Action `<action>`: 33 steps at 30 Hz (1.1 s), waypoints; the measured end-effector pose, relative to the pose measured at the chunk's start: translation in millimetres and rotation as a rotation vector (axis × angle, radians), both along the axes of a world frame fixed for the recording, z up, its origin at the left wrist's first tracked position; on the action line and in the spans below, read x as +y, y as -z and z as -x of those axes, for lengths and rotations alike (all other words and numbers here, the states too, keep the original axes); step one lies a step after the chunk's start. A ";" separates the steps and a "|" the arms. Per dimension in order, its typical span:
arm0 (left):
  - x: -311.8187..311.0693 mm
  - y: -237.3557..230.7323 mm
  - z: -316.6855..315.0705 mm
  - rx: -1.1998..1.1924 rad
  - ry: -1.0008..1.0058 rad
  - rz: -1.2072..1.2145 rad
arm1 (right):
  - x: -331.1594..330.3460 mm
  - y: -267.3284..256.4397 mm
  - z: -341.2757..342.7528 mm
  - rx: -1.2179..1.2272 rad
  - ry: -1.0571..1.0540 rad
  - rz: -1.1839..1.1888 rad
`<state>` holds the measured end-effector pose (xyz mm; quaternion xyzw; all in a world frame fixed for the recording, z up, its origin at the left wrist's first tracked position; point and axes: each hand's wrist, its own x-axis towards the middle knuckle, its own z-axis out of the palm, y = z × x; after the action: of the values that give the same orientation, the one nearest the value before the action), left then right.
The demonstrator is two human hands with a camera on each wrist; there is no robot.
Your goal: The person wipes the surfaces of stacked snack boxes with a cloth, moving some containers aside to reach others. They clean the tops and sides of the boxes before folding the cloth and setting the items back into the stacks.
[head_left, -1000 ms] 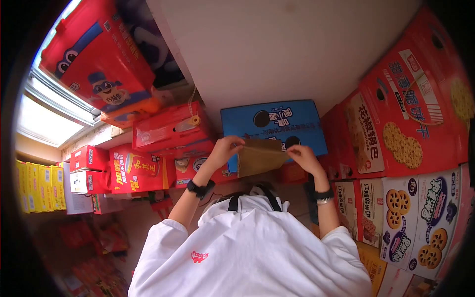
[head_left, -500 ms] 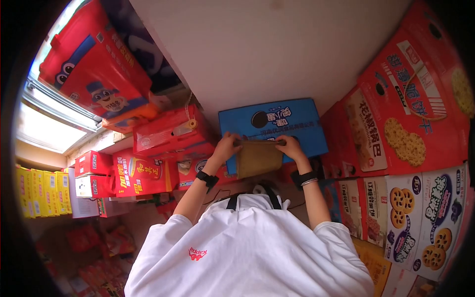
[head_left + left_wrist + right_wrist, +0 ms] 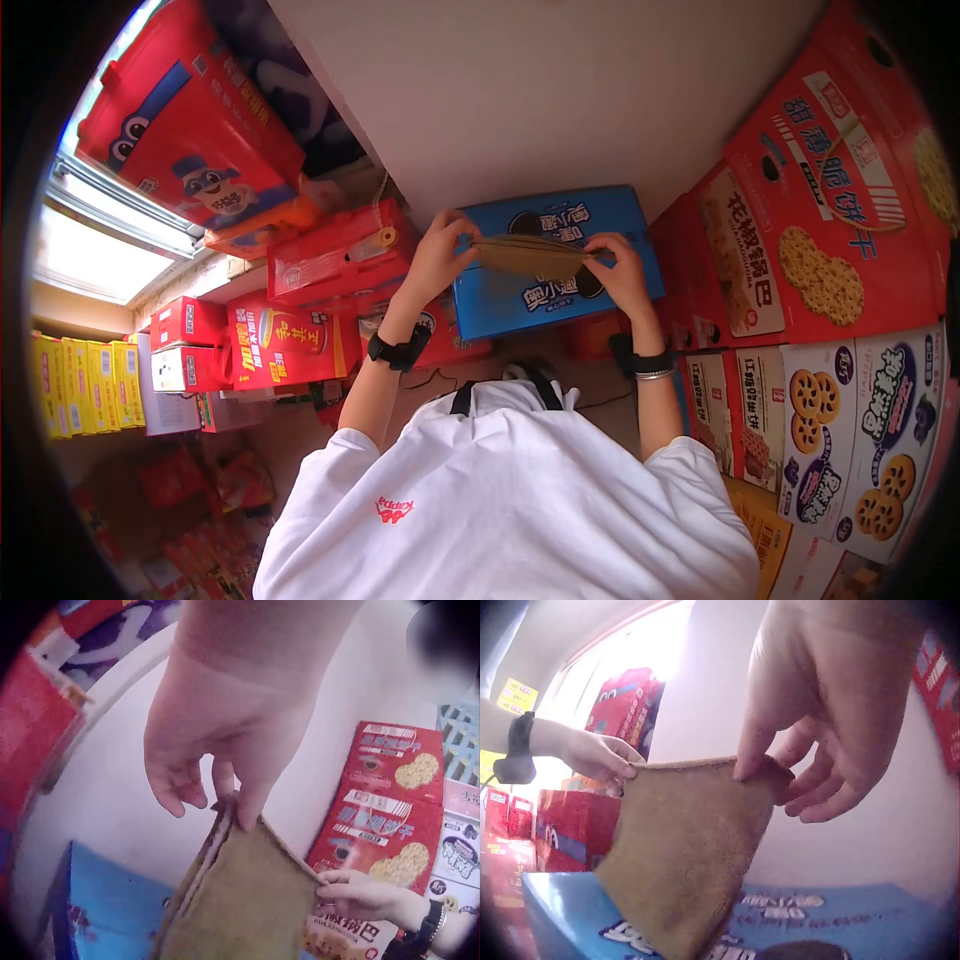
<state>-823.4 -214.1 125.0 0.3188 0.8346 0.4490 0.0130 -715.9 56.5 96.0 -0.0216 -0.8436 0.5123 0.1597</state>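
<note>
brown cloth (image 3: pixel 528 260) shifted forward, slung between left hand (image 3: pixel 440 254) and right hand (image 3: pixel 618 272), both pinching it

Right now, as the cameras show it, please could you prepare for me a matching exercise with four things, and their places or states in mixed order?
Things
1. brown cloth
2. blue box
3. white shirt
4. yellow boxes

Places or states
A. in a row at the far left of the head view
B. partly hidden by the brown cloth in the head view
C. pinched by the left hand and the right hand
D. bears a small red logo

Right pairs: 1-C, 2-B, 3-D, 4-A
</note>
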 end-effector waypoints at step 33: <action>47.8 98.4 -66.6 0.206 0.109 0.290 | -47.9 72.4 -21.5 -0.073 -0.061 -0.332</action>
<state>-756.8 -166.2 26.6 0.4026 0.8691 0.2875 -0.0025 -694.4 8.6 23.6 0.0121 -0.9221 0.3693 0.1148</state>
